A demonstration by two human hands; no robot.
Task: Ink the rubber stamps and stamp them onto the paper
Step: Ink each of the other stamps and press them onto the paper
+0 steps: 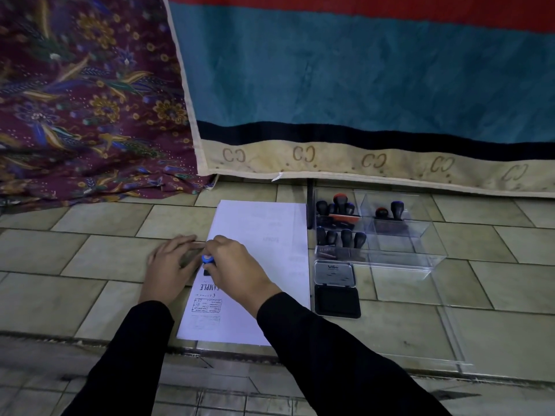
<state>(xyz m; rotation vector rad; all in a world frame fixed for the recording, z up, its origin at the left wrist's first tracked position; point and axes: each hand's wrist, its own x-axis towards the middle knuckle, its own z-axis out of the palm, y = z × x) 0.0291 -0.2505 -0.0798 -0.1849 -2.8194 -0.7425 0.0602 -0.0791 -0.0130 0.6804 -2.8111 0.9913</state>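
Observation:
A white sheet of paper [264, 235] lies on the tiled floor, with several black stamp prints near its left edge, one reading "SAMPLE". My right hand [237, 265] is shut on a rubber stamp [207, 259] with a blue cap, pressed down on the paper's left side above the prints. My left hand [171, 262] lies flat, fingers spread, holding the paper's left edge. An open black ink pad [336, 291] sits right of the paper. Behind it, a clear plastic organiser [420, 259] holds several black-handled stamps [339, 238].
A teal, red and beige blanket [360, 85] hangs behind the work area, beside a purple floral cloth [84, 100]. A clear plastic lid [447, 319] lies flat right of the ink pad. A floor step edge [90, 340] runs close to me.

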